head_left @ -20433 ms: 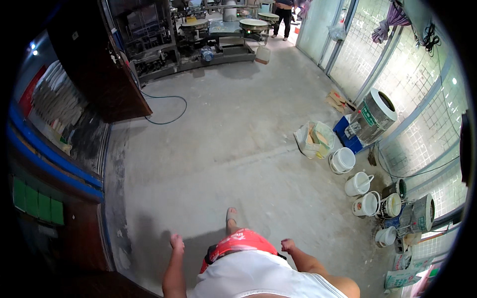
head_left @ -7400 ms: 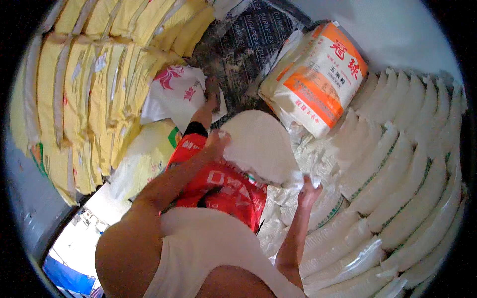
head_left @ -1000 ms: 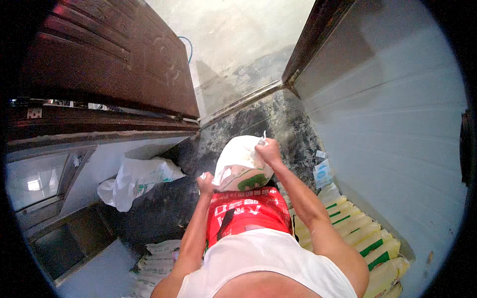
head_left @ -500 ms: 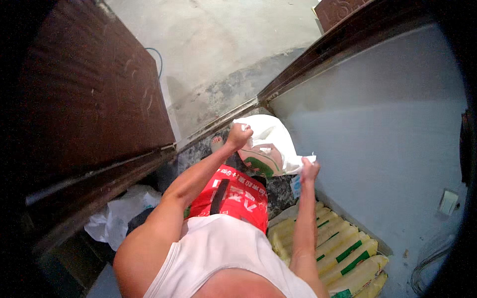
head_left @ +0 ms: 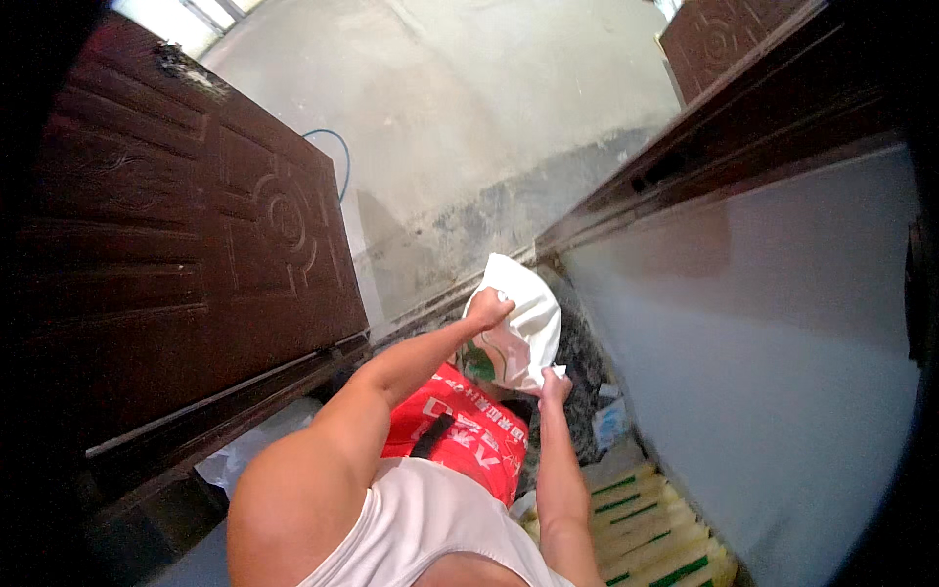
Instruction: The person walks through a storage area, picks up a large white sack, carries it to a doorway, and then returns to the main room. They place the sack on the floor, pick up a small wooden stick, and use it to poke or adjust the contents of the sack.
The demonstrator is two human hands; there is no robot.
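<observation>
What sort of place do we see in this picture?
Probably a storeroom, seen near its doorway. Yellowish bags lie side by side along the wall, a brown door stands open to a grey floor, and the left hand and right hand grip a white sack.

We see a wrinkly white bag [head_left: 534, 305] like plastic, a slightly shiny brown door [head_left: 186, 225] with bumpy shapes, a smooth wall [head_left: 743, 362] and a dull grey floor [head_left: 440, 103].
</observation>
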